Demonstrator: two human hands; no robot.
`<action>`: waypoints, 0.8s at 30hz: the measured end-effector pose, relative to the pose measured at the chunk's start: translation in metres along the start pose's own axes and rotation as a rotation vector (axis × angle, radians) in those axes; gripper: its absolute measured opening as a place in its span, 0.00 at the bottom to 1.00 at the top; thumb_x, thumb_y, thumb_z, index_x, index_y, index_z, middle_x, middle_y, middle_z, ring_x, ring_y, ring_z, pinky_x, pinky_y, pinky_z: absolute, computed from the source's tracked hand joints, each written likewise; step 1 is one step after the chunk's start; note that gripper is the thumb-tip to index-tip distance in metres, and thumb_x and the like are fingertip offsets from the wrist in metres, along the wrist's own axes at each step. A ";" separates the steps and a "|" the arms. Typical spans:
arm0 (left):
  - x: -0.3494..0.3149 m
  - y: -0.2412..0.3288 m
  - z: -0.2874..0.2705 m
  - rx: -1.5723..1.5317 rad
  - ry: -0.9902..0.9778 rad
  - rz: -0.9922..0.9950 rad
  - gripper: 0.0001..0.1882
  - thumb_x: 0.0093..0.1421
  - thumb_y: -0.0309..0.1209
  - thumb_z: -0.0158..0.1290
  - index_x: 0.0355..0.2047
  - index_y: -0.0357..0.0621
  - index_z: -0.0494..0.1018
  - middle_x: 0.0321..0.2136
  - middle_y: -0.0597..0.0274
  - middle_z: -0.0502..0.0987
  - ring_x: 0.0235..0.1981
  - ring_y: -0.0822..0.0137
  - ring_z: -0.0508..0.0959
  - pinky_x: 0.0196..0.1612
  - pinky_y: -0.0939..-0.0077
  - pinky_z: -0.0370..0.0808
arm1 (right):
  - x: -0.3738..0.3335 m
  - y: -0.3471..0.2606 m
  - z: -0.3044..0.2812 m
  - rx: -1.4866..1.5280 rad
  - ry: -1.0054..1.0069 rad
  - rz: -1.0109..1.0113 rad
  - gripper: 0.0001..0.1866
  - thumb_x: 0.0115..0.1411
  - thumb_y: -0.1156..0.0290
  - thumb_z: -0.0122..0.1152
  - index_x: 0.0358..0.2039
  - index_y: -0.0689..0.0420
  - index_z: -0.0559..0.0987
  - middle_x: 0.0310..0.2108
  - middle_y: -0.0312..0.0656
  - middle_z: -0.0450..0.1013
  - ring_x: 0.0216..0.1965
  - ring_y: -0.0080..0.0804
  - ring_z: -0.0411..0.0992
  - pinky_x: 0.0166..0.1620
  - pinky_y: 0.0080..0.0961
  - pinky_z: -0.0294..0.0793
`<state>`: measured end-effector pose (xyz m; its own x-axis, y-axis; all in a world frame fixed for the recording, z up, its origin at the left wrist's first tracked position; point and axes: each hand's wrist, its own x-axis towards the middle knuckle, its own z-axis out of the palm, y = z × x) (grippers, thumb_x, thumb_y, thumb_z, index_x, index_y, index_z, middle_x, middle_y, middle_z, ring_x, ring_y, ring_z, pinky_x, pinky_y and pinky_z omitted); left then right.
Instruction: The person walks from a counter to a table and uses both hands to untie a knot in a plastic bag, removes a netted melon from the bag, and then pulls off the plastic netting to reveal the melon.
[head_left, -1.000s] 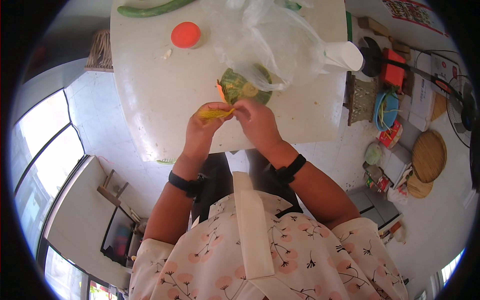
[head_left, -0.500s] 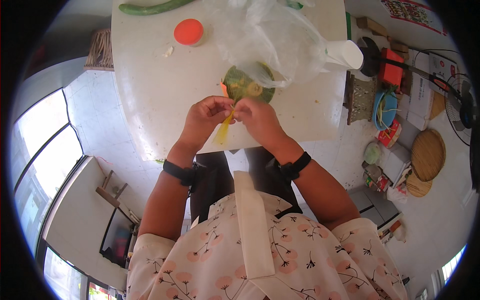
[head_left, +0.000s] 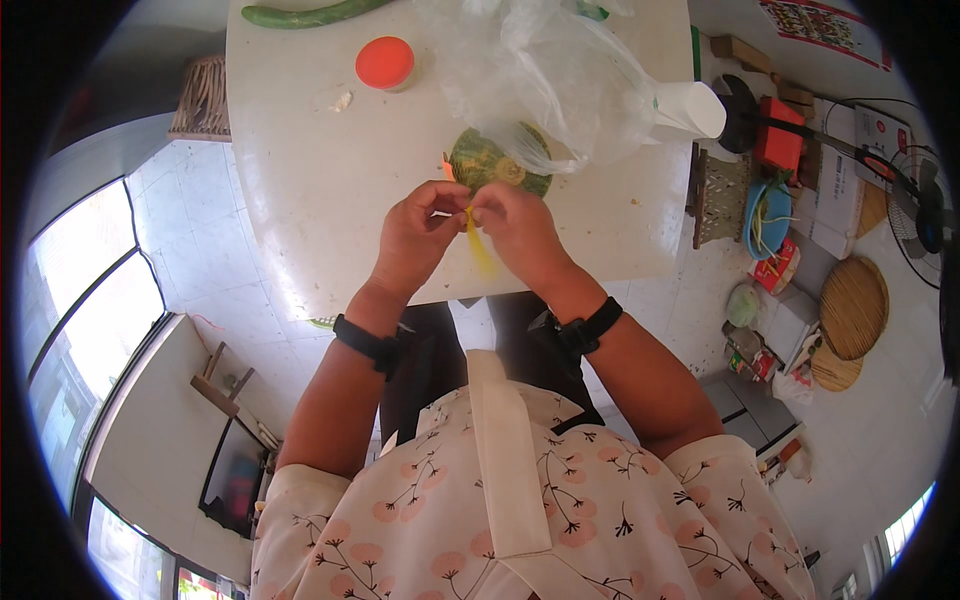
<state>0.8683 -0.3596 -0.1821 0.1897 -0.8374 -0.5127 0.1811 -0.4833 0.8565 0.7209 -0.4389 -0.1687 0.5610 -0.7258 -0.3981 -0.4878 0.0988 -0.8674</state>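
Note:
A thin yellow strip (head_left: 481,256), see-through like film or fine netting, is pinched at its upper end between both hands. My left hand (head_left: 418,232) closes thumb and finger on it from the left. From the right, my right hand (head_left: 520,232) grips the same end, fingertips nearly touching the left ones. The strip's loose, wider part hangs down toward the table's near edge. Just beyond my fingers lies a green and yellow mottled pumpkin (head_left: 482,162). A small orange piece (head_left: 448,168) shows at its left side; its kind is unclear.
Clear plastic bags (head_left: 540,75) lie past the pumpkin, partly over it. To their right is a white cup-like container (head_left: 690,110). A red-lidded jar (head_left: 385,63) and a long green cucumber-like vegetable (head_left: 315,14) sit farther left on the white table (head_left: 290,190).
The yellow strip's loose end has swung from the left to the right, now hanging below my right fingers. Both hands keep pinching it in nearly the same place.

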 end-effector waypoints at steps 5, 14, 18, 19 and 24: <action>0.002 -0.001 0.002 0.083 -0.003 0.015 0.11 0.58 0.17 0.54 0.42 0.36 0.73 0.34 0.64 0.77 0.36 0.76 0.77 0.41 0.82 0.76 | 0.001 -0.006 0.000 -0.044 0.013 0.002 0.04 0.57 0.78 0.59 0.32 0.64 0.76 0.28 0.49 0.77 0.31 0.44 0.76 0.35 0.33 0.73; 0.005 -0.004 -0.001 -0.004 0.045 -0.149 0.09 0.57 0.20 0.56 0.39 0.35 0.74 0.31 0.64 0.79 0.32 0.76 0.77 0.37 0.82 0.76 | 0.005 -0.007 0.003 0.027 -0.031 -0.014 0.04 0.57 0.79 0.58 0.33 0.64 0.76 0.29 0.49 0.77 0.31 0.40 0.77 0.36 0.30 0.75; 0.003 0.004 0.000 -0.021 0.044 -0.214 0.07 0.57 0.21 0.56 0.37 0.33 0.74 0.29 0.62 0.79 0.30 0.74 0.78 0.35 0.81 0.76 | 0.003 -0.004 0.006 0.040 0.010 0.018 0.04 0.57 0.79 0.59 0.33 0.64 0.76 0.28 0.49 0.77 0.30 0.40 0.77 0.36 0.30 0.75; 0.003 0.003 0.000 -0.021 0.044 -0.215 0.07 0.57 0.21 0.56 0.37 0.33 0.74 0.29 0.62 0.79 0.30 0.74 0.78 0.35 0.81 0.76 | 0.003 -0.004 0.007 0.026 0.017 0.030 0.04 0.57 0.79 0.59 0.33 0.64 0.77 0.28 0.49 0.77 0.30 0.40 0.77 0.36 0.30 0.75; 0.002 -0.006 0.004 -0.010 0.071 -0.195 0.06 0.59 0.21 0.55 0.36 0.32 0.74 0.29 0.60 0.79 0.30 0.73 0.79 0.36 0.79 0.78 | 0.003 -0.001 0.006 -0.007 0.036 0.017 0.04 0.56 0.78 0.59 0.33 0.63 0.77 0.29 0.49 0.77 0.30 0.43 0.77 0.35 0.32 0.75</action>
<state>0.8641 -0.3592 -0.1884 0.2181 -0.7080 -0.6717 0.2306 -0.6314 0.7404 0.7273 -0.4374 -0.1712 0.5283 -0.7482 -0.4014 -0.5018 0.1062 -0.8585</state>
